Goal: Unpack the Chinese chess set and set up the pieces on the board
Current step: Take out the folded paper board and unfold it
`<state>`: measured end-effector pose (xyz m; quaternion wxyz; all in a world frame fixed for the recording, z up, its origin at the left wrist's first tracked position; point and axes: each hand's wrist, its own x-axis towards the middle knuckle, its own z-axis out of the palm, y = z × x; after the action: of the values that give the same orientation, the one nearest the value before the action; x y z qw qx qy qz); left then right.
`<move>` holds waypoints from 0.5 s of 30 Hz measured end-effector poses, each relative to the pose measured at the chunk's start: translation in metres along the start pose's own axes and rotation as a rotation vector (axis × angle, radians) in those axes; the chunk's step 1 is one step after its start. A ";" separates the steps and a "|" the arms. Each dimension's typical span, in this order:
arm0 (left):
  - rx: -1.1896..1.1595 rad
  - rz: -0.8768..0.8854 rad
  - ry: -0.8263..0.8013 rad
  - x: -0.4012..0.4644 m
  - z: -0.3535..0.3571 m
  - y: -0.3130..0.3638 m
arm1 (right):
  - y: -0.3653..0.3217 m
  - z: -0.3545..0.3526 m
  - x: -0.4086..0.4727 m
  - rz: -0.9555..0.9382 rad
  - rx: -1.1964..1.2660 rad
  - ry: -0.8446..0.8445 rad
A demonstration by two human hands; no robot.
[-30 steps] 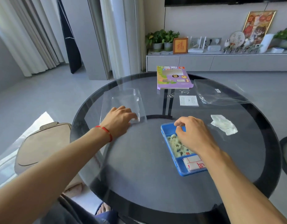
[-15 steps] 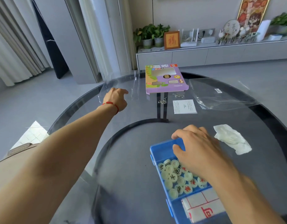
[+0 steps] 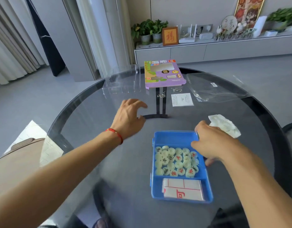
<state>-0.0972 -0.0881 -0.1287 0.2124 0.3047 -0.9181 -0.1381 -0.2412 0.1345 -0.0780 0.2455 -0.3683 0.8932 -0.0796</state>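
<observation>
Round glass surface (image 3: 86, 158), rim curving close on the left and far sides, with open room left of the tray and toward the viewer. Blue tray (image 3: 173, 139) lying open right of centre, uncovered: unpacking judged well begun, setup not begun. Clear lid (image 3: 122, 83) resting at the far edge beside the purple box (image 3: 163, 74); plastic bag (image 3: 217, 89) far right, well apart from the tray. Folded board (image 3: 183, 188) lying in the tray's near compartment, yet to be lifted out and spread (bare area to the left judged ample for it). Pieces (image 3: 176, 160) heaped in the middle compartment, none placed. Left hand (image 3: 128, 117) above bare glass, fingers loosely curled, holding nothing. Right hand (image 3: 212, 145) at the tray's right wall, fingers curled over the far corner, apparently steadying it. White tissue (image 3: 224, 125) just beyond the right hand.
</observation>
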 end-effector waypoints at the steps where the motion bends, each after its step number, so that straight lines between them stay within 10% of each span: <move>1: -0.026 0.034 -0.023 -0.021 -0.003 0.014 | -0.002 0.004 0.000 0.001 0.052 0.014; 7: 0.071 0.020 -0.249 -0.096 -0.019 0.065 | -0.022 0.030 0.008 -0.123 0.236 0.250; 15: 0.260 0.038 -0.416 -0.130 0.001 0.071 | -0.009 0.029 0.001 -0.026 0.286 0.043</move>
<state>-0.0392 0.0475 -0.1426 -0.0198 0.2769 -0.9578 -0.0743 -0.2216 0.1285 -0.1002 0.2753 -0.3391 0.8730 -0.2171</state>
